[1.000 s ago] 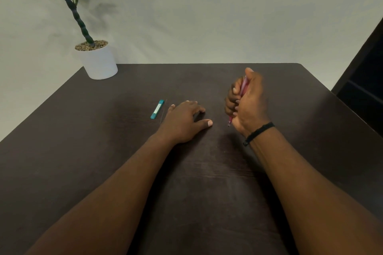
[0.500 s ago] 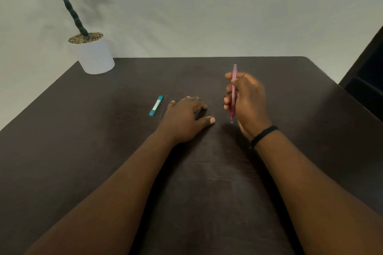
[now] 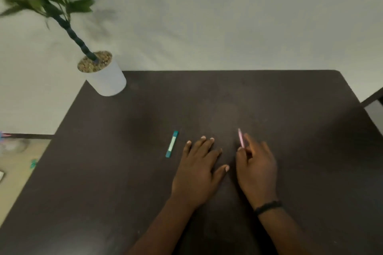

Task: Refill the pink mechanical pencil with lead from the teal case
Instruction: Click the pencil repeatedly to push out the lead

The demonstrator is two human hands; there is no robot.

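Note:
The teal lead case lies flat on the dark table, just left of my left hand. That hand rests palm down on the table with fingers spread and nothing in it. My right hand sits low beside it, a black band on the wrist. Its fingers hold the pink mechanical pencil, which sticks out forward and lies nearly flat near the tabletop. The pencil's lower end is hidden by the fingers. The frame is blurred.
A white pot with a green plant stands at the table's far left corner. The table's left edge runs diagonally; beyond it is a lighter floor with small items. A dark chair or frame is at the right.
My right hand lowered the pencil from upright to nearly flat, pointing away from me. The camera tilted down and shifted, so the view moved. My left hand and the teal case stayed put.

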